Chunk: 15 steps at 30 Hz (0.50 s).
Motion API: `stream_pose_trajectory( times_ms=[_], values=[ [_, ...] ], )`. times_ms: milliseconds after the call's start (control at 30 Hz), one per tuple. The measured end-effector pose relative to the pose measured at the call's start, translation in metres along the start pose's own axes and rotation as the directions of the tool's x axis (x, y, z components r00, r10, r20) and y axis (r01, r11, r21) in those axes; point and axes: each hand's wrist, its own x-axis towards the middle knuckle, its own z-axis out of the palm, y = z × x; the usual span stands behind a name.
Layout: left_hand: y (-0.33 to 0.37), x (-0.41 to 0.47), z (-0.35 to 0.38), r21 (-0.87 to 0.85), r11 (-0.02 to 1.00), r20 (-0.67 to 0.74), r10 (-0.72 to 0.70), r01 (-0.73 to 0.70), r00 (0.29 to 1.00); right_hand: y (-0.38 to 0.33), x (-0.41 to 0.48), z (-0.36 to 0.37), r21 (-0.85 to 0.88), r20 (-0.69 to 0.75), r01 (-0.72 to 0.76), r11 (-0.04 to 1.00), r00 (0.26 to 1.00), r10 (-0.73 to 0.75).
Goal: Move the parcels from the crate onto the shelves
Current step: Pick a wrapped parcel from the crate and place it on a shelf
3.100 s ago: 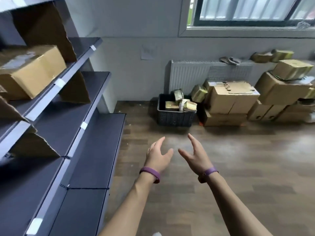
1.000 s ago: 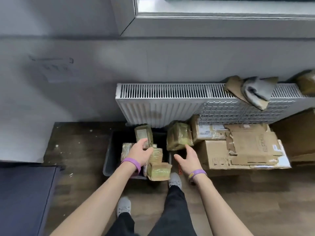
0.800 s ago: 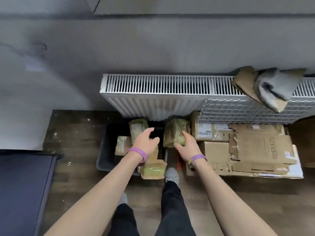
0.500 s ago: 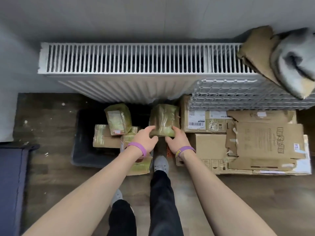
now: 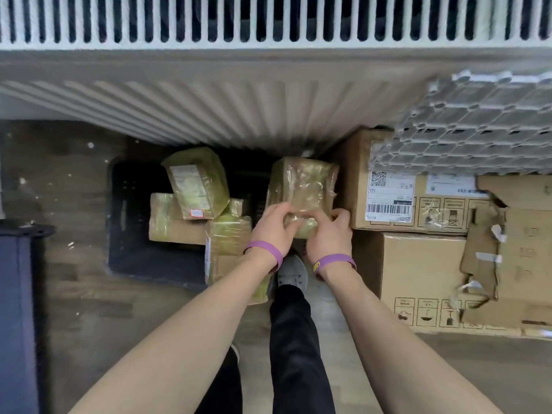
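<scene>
Fingers (image 5: 282, 211) of left hand (image 5: 270, 231) and right hand (image 5: 328, 237) curl round the near end of the wrapped parcel (image 5: 301, 182); it's at the right edge of the crate (image 5: 119, 222), long axis pointing away toward the radiator (image 5: 209, 109); both hands equally close.

Dark wood-plank floor (image 5: 74, 309), flecked with small white specks towards the upper left. A black plastic crate (image 5: 119, 210) sits on it, just below a white radiator (image 5: 268, 100). To the right of the crate, brown cardboard boxes (image 5: 418, 264) stand on the floor, touching one another, with torn cardboard (image 5: 490, 249) draped over the ones furthest right. A grey shoe (image 5: 291, 271) stands on the floor between crate and boxes. The dark blue base of a shelf unit (image 5: 18, 294) meets the floor at the left edge.
</scene>
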Motion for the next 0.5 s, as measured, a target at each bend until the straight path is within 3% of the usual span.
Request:
stream_pose_trajectory(
  times_ms=[100,167,233,367,500],
  values=[
    [-0.015,-0.002,-0.003,0.021,0.998,-0.157,-0.047,0.051,0.986,-0.003,0.001,0.001,0.105,-0.135,0.006,0.994,0.991,0.008],
    [-0.020,-0.005,-0.010,-0.033,0.988,-0.152,-0.157,0.153,0.976,-0.007,0.006,0.000,0.158,-0.069,-0.034,0.987,0.997,0.045],
    [-0.021,-0.011,-0.020,-0.102,0.966,-0.091,-0.247,0.237,0.965,-0.009,0.011,-0.001,0.081,0.039,-0.066,0.995,0.997,0.062],
    [-0.024,-0.045,-0.046,-0.143,0.954,0.008,-0.264,0.263,0.964,-0.021,-0.007,-0.014,0.033,0.171,-0.073,0.997,0.983,0.066],
    [-0.016,-0.097,-0.075,-0.299,0.902,-0.026,-0.333,0.310,0.943,-0.048,-0.057,-0.034,0.037,0.232,-0.020,0.999,0.973,0.011]
  ],
)
